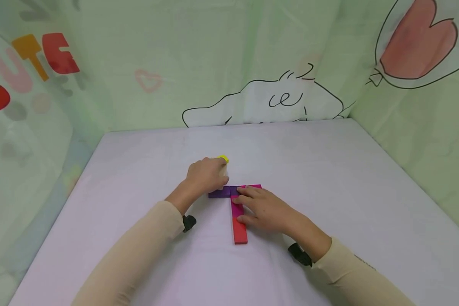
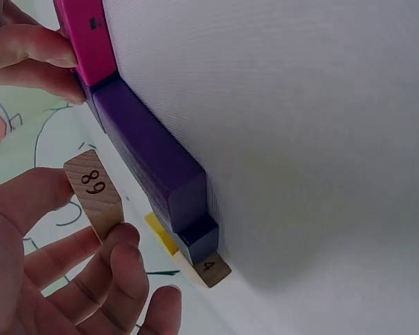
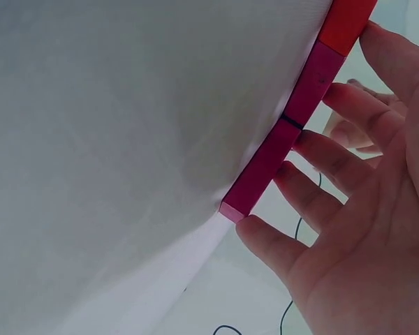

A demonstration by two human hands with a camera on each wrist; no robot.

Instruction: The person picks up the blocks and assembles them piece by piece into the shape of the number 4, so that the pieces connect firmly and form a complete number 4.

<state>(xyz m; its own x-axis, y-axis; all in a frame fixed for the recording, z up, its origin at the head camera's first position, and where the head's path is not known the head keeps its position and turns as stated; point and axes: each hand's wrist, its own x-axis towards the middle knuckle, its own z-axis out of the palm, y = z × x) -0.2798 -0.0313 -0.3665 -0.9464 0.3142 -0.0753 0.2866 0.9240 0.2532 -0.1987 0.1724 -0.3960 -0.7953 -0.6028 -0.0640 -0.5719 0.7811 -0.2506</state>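
As the left hand (image 1: 205, 175) partly hides a yellow piece (image 1: 223, 158), pinching a wooden block (image 2: 96, 192), I see the right hand (image 1: 268, 210), fingers apart, touch a red block (image 1: 240, 233).

Left fingers (image 1: 216, 164) pinch pale block (image 1: 223, 171); right fingers (image 1: 249, 200) touch magenta block (image 1: 236, 209).

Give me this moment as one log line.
left hand: pinches wooden block; right hand: touches magenta blocks; red block: abuts magenta block; purple block: near left hand

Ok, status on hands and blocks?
Left hand pinches numbered wooden block. Right hand touching magenta blocks. Yellow piece beyond purple blocks, partly hidden in head view.
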